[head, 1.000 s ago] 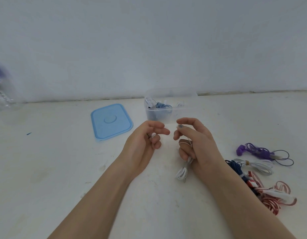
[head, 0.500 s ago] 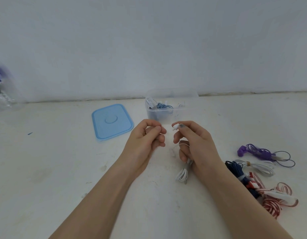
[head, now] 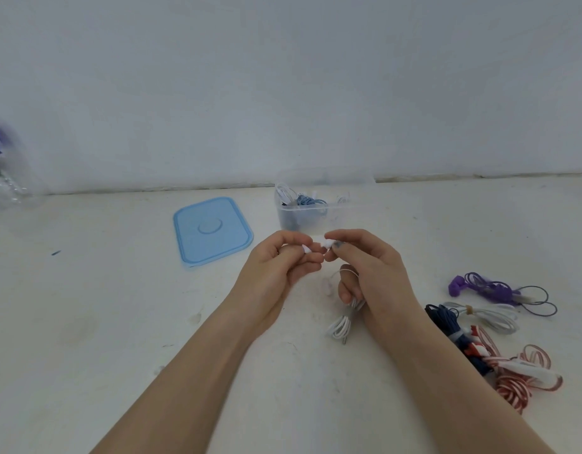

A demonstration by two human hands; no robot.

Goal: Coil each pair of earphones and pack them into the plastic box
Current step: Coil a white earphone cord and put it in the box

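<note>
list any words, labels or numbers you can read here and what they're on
None can be read.
Bottle at the far left: a blue label, too blurred to read.
Lid: a raised ring only, no letters visible.
Box and the white earphones in the right hand: no print visible.

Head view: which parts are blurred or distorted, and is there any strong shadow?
Head view: the bottle at the left edge is smeared; the wall-floor line bows from wide-angle distortion; the clear plastic box looks faint against the pale wall; light is soft, with no hard shadows under either hand.
</note>
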